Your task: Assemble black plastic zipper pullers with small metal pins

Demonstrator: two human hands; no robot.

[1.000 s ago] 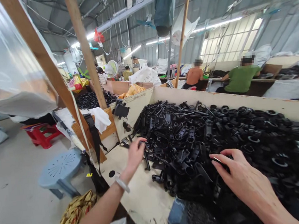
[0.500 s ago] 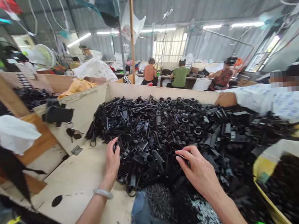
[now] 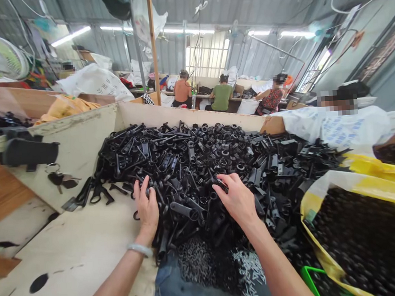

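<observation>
My left hand [image 3: 147, 210], with a pale bracelet [image 3: 140, 249] at the wrist, is at the left side of a heap of black plastic parts [image 3: 191, 153]. Its fingers are curled round a small dark part, mostly hidden. Over the middle of the heap, my right hand [image 3: 238, 199] pinches a small black part [image 3: 217, 178] between thumb and fingertips. The heap mixes long pieces with ring ends, ridged rings and channel-shaped pieces. Several long black pieces [image 3: 94, 191] lie on the pale board left of my left hand.
Dark screws [image 3: 195, 261] and silvery screws [image 3: 249, 273] lie at the front. To the right stand a yellow-edged sack [image 3: 307, 221] of small black pieces and a green tray [image 3: 306, 275]. Keys [image 3: 59, 179] hang on the left wall. Several people sit beyond.
The view has swung right. Both hands have moved a little farther forward over the heap. Several long black pieces now lie on the board at left, where fewer showed before.
</observation>
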